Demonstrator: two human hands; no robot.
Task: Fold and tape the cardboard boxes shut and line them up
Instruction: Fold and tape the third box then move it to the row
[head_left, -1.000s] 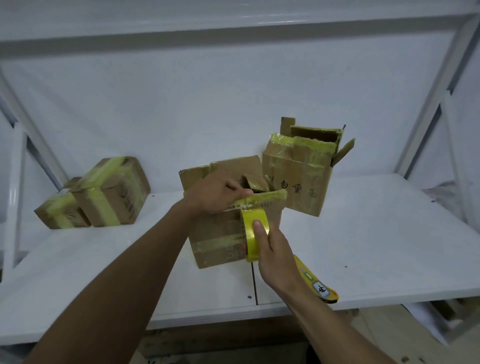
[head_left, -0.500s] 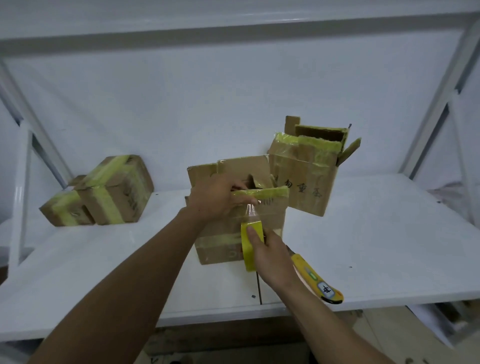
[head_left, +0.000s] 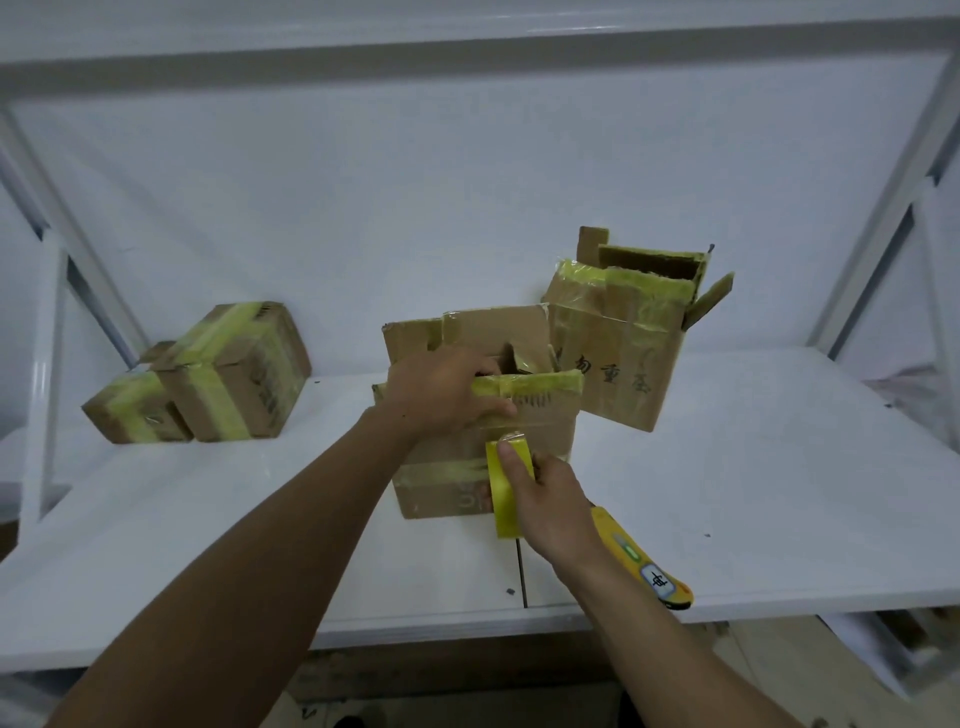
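While the right hand grips the tape roll against the middle box, the left hand pinches its front flap. Open box just behind-right of it, two taped boxes well left.

Cardboard boxes x4: 2 taped shut, 2 w/ flaps up. Yel. tape roll x1, yel. box cutter x1.
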